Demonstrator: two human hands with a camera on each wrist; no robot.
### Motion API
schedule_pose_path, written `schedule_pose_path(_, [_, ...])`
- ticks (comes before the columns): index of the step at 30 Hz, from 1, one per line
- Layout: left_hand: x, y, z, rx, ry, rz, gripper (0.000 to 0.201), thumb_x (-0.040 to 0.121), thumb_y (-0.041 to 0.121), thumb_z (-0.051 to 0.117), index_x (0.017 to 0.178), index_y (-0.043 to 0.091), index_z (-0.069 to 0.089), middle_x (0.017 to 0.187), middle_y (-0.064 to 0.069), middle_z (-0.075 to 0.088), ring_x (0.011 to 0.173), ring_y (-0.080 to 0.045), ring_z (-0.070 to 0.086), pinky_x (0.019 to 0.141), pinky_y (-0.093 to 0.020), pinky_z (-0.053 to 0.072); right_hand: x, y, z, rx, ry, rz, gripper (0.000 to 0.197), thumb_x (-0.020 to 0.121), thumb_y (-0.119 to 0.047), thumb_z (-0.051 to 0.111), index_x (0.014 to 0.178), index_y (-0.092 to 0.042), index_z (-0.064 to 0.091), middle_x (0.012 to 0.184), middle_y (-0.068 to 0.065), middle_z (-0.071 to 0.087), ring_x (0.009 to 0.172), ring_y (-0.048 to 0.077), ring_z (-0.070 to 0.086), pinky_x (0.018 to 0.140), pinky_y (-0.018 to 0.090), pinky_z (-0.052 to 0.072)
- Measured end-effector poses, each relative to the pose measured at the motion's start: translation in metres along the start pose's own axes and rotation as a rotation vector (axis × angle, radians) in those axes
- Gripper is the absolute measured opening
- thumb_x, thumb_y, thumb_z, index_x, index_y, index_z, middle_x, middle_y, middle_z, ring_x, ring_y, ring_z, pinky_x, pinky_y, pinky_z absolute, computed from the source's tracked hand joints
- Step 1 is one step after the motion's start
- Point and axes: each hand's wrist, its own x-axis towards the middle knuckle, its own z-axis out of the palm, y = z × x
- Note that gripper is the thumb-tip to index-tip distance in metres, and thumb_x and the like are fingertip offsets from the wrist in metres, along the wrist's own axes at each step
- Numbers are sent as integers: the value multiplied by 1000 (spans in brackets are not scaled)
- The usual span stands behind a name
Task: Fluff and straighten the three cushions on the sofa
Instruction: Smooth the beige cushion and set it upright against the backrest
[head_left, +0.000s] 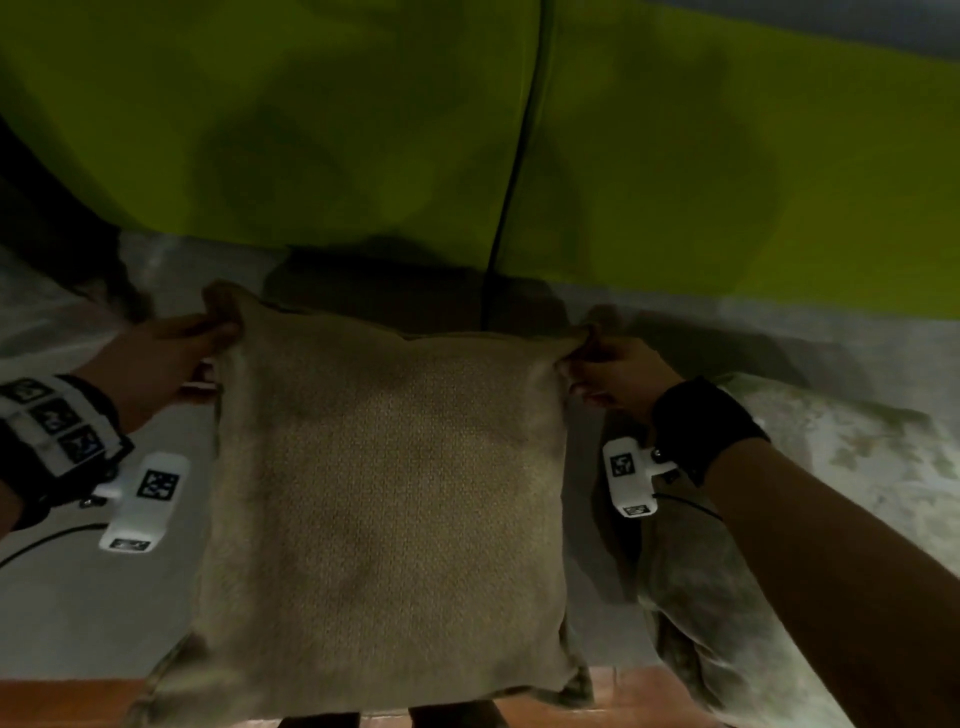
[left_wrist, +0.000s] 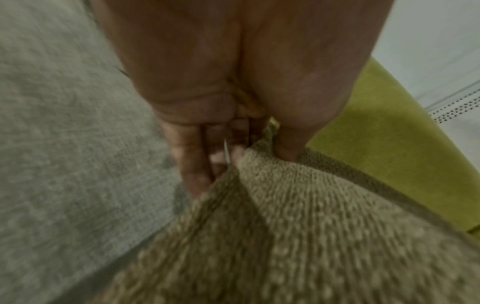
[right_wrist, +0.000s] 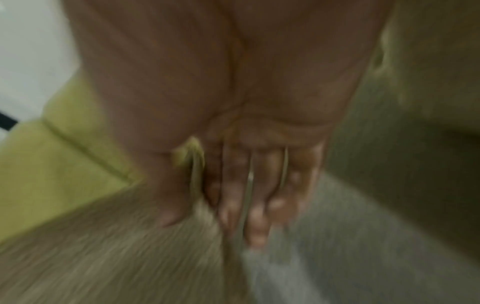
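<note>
Head view: a tan woven cushion (head_left: 384, 499) fills the centre, above the grey sofa seat (head_left: 52, 597).
Left hand (head_left: 161, 358): at 10 o'clock, thumb and fingers pinching the cushion's far left corner.
Right hand (head_left: 618, 374): at 2 o'clock, fingers closed on the far right corner.
Backrest (head_left: 363, 130): green, at 12 o'clock.
Second cushion (head_left: 727, 597): pale, mottled, at 4 o'clock under the right forearm.

Sofa seat (head_left: 72, 597), grey cover; tan cushion (head_left: 384, 499) above; second cushion (head_left: 727, 623) right.
</note>
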Motion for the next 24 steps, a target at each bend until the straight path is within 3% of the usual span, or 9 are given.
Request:
schedule_pose_path(5, [-4, -9, -8, 18, 120, 93, 7, 97, 30, 62, 95, 26, 67, 104, -11, 68, 94, -29, 66, 64, -32, 62, 4, 3, -14, -166, 133, 2, 11, 89, -20, 78, 81, -26, 73, 81, 4, 74, 77, 21, 70, 78, 38, 59])
schedule_pose_path(7, [5, -19, -23, 115, 114, 95, 26, 89, 52, 65, 96, 26, 66, 103, -16, 70, 94, -37, 68, 70, -43, 63, 1, 1, -18, -249, 150, 7, 14, 93, -21, 72, 81, -27, 71, 91, 6, 75, 89, 27, 72, 80, 39, 57])
schedule_pose_path(9, [3, -19, -26, 327, 177, 212, 58, 74, 77, 61, 109, 32, 62, 107, -14, 69, 101, -39, 68, 88, -57, 56, -6, -10, -11, -461, 246, -52, 13, 100, -29, 59, 105, -25, 70, 116, 14, 72, 106, 36, 67, 82, 38, 52])
schedule_pose_path(12, [-40, 7, 1, 596, 248, 564, 66, 88, 70, 46, 146, 40, 36, 148, -6, 45, 135, -32, 42, 113, -50, 35, -38, -34, 19, -621, 292, -409, 55, 104, -51, 39, 155, -29, 36, 158, 8, 43, 144, 30, 40, 114, 45, 37])
schedule_pose_path(14, [-86, 18, 27, 785, 62, 792, 68, 90, 76, 31, 151, 54, 12, 161, 18, 18, 147, -24, 24, 116, -45, 26, -67, -40, 50, -780, 167, -786, 67, 101, -63, 30, 158, -28, 29, 167, 5, 27, 154, 29, 20, 121, 58, 23])
schedule_pose_path(16, [-105, 5, 43, 1074, -149, 970, 77, 89, 80, 24, 156, 46, 6, 166, 10, 1, 152, -31, 10, 118, -50, 19, -74, -28, 80, -1001, 18, -1014, 75, 98, -70, 30, 160, -29, 26, 169, 9, 22, 156, 36, 14, 120, 66, 18])
schedule_pose_path(19, [-90, -23, 47, 1288, -254, 778, 88, 82, 89, 17, 154, 48, -13, 164, 7, -25, 152, -24, -20, 123, -53, 3, -49, -1, 96, -1099, -110, -929, 80, 94, -79, 22, 161, -42, -3, 172, 3, -1, 157, 38, -2, 120, 69, 9])
schedule_pose_path(21, [-75, -33, 49, 1259, -231, 658, 85, 79, 91, 10, 150, 53, -19, 162, 10, -29, 153, -24, -19, 123, -53, 4, -28, 7, 93, -1086, -125, -792, 78, 89, -85, 10, 154, -52, -18, 171, -5, -13, 157, 38, -5, 119, 70, 8])
schedule_pose_path(24, [-59, -39, 52, 1207, -201, 561, 84, 79, 91, 10, 148, 55, -22, 164, 9, -24, 154, -24, -12, 124, -48, 6, -10, 14, 83, -1034, -158, -639, 80, 83, -90, 6, 151, -58, -22, 169, -10, -20, 158, 31, -6, 119, 69, 1])
